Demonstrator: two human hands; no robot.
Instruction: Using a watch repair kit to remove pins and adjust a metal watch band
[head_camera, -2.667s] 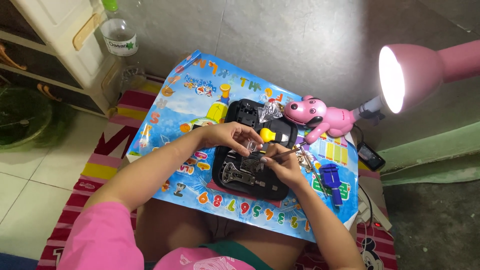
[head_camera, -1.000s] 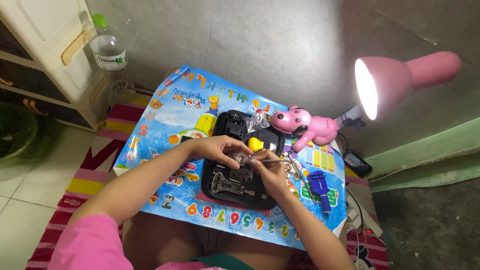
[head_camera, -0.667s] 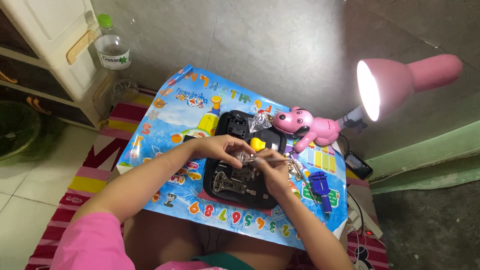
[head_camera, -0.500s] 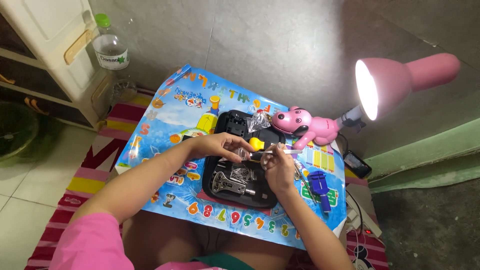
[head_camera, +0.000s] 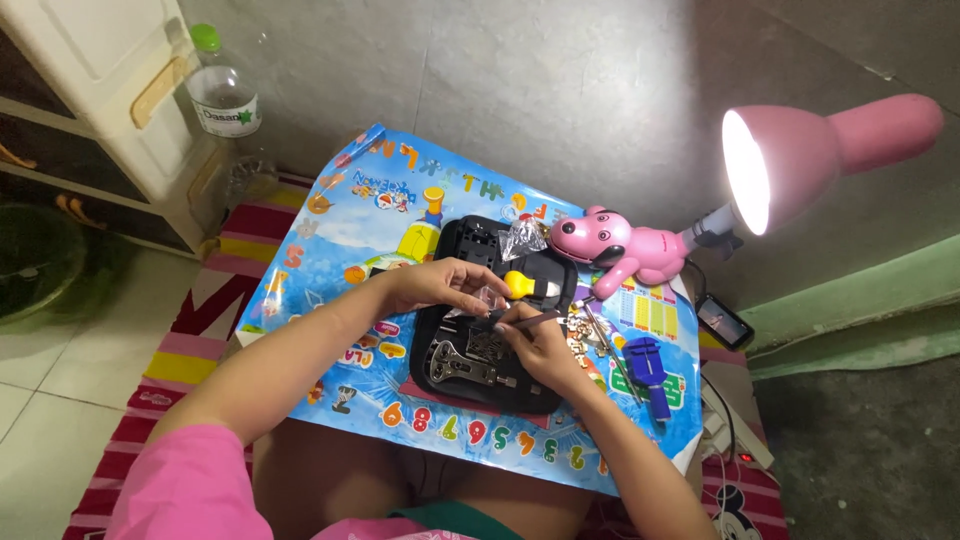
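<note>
My left hand (head_camera: 445, 285) pinches a small clear plastic bag (head_camera: 487, 296) above an open black tool case (head_camera: 492, 335). My right hand (head_camera: 538, 348) grips a thin dark tool (head_camera: 520, 320) whose tip points left at that bag. Both hands hover over the case, which lies on a small table covered with a blue cartoon sheet (head_camera: 330, 225). In the case lie a yellow-handled tool (head_camera: 522, 283) and a metal wrench-like piece (head_camera: 455, 363). What the small bag holds is too small to make out.
A pink dog-shaped lamp base (head_camera: 610, 245) stands at the table's far right, its pink shade (head_camera: 800, 150) lit. A blue tool (head_camera: 652, 365) and thin metal tools (head_camera: 600, 345) lie right of the case. A plastic bottle (head_camera: 222, 95) and white cabinet (head_camera: 100, 90) stand at left.
My right hand has drawn slightly back toward me with the thin tool, and my left hand has kept the small bag over the case. The view has shifted a little.
</note>
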